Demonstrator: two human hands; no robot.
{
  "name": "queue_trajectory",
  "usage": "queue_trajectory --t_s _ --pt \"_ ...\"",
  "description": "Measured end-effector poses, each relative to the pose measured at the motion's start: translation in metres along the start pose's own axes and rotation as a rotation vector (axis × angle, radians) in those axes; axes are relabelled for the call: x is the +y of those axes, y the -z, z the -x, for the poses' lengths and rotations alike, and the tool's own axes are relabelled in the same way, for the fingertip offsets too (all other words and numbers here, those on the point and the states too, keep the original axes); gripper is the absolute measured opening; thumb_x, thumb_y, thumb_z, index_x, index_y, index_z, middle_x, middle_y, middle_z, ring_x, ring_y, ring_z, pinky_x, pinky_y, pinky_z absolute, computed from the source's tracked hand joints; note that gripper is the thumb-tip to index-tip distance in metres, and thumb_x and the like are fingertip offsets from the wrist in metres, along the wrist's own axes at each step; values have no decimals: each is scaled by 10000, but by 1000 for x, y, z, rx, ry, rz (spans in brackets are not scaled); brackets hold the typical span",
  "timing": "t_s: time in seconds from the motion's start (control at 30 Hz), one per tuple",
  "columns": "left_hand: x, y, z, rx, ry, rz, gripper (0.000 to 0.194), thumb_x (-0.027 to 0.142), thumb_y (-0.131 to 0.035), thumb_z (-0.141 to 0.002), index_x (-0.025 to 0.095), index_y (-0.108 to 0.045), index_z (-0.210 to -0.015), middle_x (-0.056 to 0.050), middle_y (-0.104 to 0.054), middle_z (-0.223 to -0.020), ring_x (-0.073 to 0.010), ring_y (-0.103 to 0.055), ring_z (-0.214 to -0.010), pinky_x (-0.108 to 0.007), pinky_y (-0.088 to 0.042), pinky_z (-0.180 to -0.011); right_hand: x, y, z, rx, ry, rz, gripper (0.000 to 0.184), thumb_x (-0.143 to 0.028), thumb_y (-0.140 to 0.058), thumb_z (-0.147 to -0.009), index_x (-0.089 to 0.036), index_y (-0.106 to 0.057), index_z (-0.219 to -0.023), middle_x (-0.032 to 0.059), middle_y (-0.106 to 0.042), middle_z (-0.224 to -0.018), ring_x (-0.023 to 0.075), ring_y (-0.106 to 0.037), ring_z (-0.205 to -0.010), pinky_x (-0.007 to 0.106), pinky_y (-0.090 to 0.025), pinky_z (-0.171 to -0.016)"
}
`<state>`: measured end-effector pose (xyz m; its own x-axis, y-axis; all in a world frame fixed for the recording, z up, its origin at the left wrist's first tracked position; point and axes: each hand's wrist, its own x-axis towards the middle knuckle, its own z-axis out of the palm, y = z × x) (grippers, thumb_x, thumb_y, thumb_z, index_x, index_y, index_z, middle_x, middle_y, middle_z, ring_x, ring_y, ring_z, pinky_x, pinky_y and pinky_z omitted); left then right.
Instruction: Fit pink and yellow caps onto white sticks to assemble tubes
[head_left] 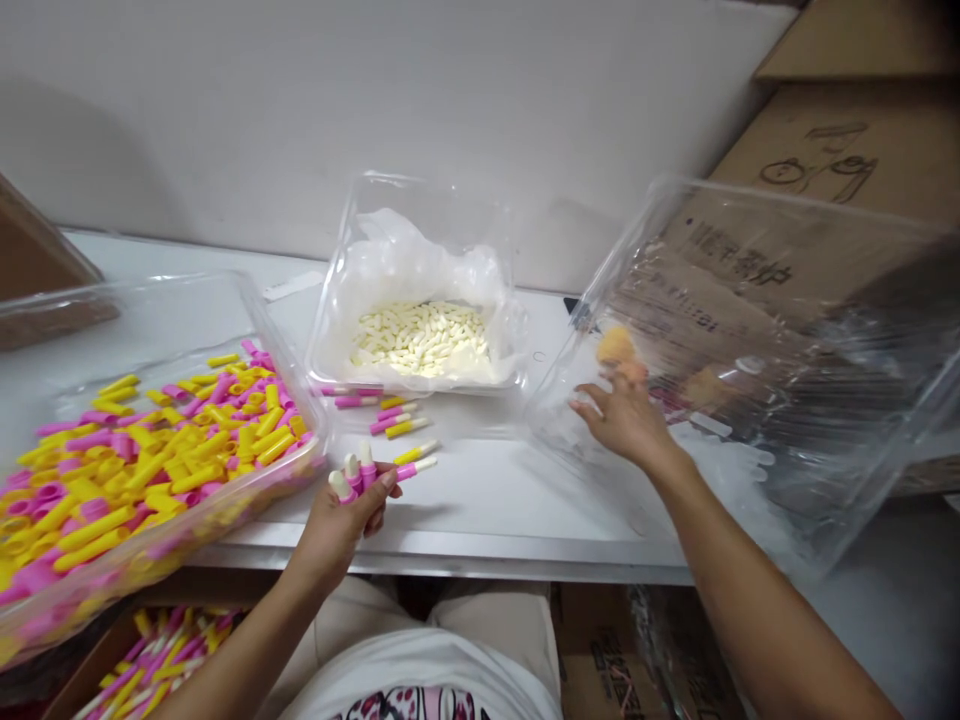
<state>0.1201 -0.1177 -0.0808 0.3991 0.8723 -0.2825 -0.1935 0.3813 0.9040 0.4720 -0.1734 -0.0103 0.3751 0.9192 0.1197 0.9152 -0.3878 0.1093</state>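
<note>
My left hand (341, 525) is closed on a few pink tubes with white tips (354, 476), held upright at the table's front edge. My right hand (626, 415) reaches into a tilted clear plastic bin (787, 330) on the right, its fingers spread and touching the bin's inner wall. A few assembled pink and yellow pieces (401, 425) lie loose on the white table (487, 500) between my hands. Behind them stands a clear bin (424, 290) lined with plastic and holding small white inserts (424, 338).
On the left, a clear bin (142, 450) overhangs the table edge, full of pink and yellow caps. A cardboard box (150, 660) with more such pieces sits below by my lap. Large cardboard boxes (840, 140) stand at the right against the wall.
</note>
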Motion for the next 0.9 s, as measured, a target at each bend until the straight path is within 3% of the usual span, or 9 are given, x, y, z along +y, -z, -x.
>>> queue_trajectory --t_s 0.07,0.13,0.2,0.27,0.33,0.43,0.57,0.9 --pt "0 0 0 -9 -2 13 350 390 -740 -658 113 -601 -822 8 -560 -640 -25 -339 -413 -174 -223 -387 8 13 -4 51 53 -127 391 -426 -399 -894 -199 -638 -1104 150 -544 -1211 307 -489 -1120 431 -423 -860" --pt "2 -1 1 -14 11 30 336 387 -737 -663 113 -592 -793 9 -556 -624 -23 -332 -407 -174 -225 -387 5 26 0 107 74 -288 358 -402 -426 -886 -168 -625 -1071 118 -632 -1001 242 -576 -956 362 -447 -804" --pt "3 -5 3 -26 26 50 325 384 -737 -662 115 -583 -761 10 -550 -612 -23 -330 -404 -173 -225 -385 -12 35 14 155 55 -444 359 -406 -461 -874 -151 -569 -1102 65 -647 -798 196 -602 -758 314 -462 -697" --pt "5 -10 6 -54 32 67 316 379 -739 -661 117 -579 -736 11 -543 -605 -21 -326 -407 -169 -220 -384 -42 37 34 123 115 -580 380 -401 -490 -869 -151 -498 -1155 22 -634 -706 167 -585 -639 286 -458 -622" --pt "7 -14 8 -83 36 76 314 379 -741 -658 117 -579 -721 11 -540 -602 -18 -319 -406 -167 -218 -383 -75 31 53 5 336 -660 304 -362 -475 -890 -176 -508 -1128 37 -653 -795 160 -596 -699 286 -468 -660" --pt "10 -18 10 -95 46 70 320 381 -748 -644 121 -578 -721 13 -540 -598 -20 -325 -404 -170 -224 -382 -111 17 70 -33 583 -722 278 -266 -409 -924 -201 -520 -1171 86 -625 -1022 171 -580 -896 319 -465 -791" --pt "13 -18 11 -91 21 55 320 387 -737 -659 124 -560 -708 19 -525 -586 -28 -345 -403 -172 -216 -384 -126 9 69 -26 576 -793 282 -241 -459 -904 -189 -518 -1175 80 -603 -992 157 -570 -834 304 -478 -750" --pt "16 -10 12 -63 -29 146 337 400 -731 -678 134 -525 -683 39 -493 -576 -19 -318 -398 -168 -216 -379 -133 16 61 21 663 -835 250 -233 -483 -900 -215 -583 -1129 66 -562 -935 153 -566 -819 278 -473 -706"
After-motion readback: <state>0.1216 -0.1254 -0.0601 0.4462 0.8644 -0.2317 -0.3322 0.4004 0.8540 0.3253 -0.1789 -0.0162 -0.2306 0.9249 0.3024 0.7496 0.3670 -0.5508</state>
